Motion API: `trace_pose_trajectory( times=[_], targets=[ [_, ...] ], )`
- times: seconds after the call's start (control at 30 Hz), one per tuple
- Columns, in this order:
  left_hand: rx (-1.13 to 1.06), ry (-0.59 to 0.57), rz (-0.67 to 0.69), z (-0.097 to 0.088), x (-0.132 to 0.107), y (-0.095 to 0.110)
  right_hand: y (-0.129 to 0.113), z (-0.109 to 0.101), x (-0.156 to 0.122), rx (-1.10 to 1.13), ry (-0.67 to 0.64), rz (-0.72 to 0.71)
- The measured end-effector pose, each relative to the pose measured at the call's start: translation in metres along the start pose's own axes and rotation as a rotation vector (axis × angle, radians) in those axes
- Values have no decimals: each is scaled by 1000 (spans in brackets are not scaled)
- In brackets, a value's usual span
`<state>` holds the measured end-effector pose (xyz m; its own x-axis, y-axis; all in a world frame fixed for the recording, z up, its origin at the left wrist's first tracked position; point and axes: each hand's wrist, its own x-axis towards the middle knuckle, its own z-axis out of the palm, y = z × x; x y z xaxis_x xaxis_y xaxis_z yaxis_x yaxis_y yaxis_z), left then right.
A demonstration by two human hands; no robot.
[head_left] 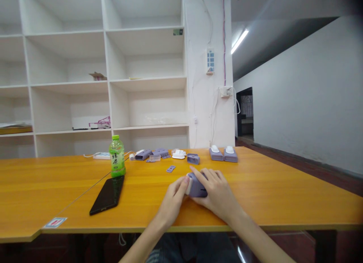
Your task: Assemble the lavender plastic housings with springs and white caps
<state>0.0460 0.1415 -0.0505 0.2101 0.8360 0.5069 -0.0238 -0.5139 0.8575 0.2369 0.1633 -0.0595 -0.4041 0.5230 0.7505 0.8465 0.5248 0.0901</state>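
Observation:
A purple plastic housing (197,187) with a white part at its left end is held just above or on the table near its front edge; I cannot tell which. My left hand (176,193) grips the white end, its thumb pressed on top. My right hand (217,189) wraps round the purple body from the right and hides much of it. Beyond my hands lie a small flat purple plate (171,168) with holes and an open purple housing (193,159). Two purple housings with white domed tops, one (216,154) beside the other (230,154), stand at the back right.
A green-capped drink bottle (117,157) stands left, with a black tablet or phone (107,195) in front. Along the back are more purple housings (143,154), a clear plastic piece (154,158), white parts (179,154) and a power strip (101,156). White shelves (147,81) rise behind the table.

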Motion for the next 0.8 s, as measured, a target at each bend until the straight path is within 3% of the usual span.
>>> trace_pose_trajectory(
  times=[0.13, 0.2, 0.27, 0.33, 0.4, 0.43, 0.57, 0.8],
  targets=[
    [-6, 119, 9, -15, -6, 60, 14, 5, 1, -260, 70, 248],
    [72, 266, 119, -32, -7, 82, 15, 6, 2, -268, 69, 247],
    [160, 389, 184, -53, -2, 87, 11, 6, 2, -241, 55, 209],
    [226, 402, 118, -74, 6, 72, 6, 5, 3, -221, 43, 180],
    [369, 365, 48, -92, 18, 45, 3, 4, 3, -215, 48, 178],
    [512, 358, 26, -99, 24, 30, 2, 4, 3, -215, 52, 180],
    [712, 320, -65, -117, 50, -16, 4, 3, 2, -220, 51, 174],
    [1120, 281, -162, -142, 96, -49, 5, 4, 3, -190, 11, 176]
  ],
)
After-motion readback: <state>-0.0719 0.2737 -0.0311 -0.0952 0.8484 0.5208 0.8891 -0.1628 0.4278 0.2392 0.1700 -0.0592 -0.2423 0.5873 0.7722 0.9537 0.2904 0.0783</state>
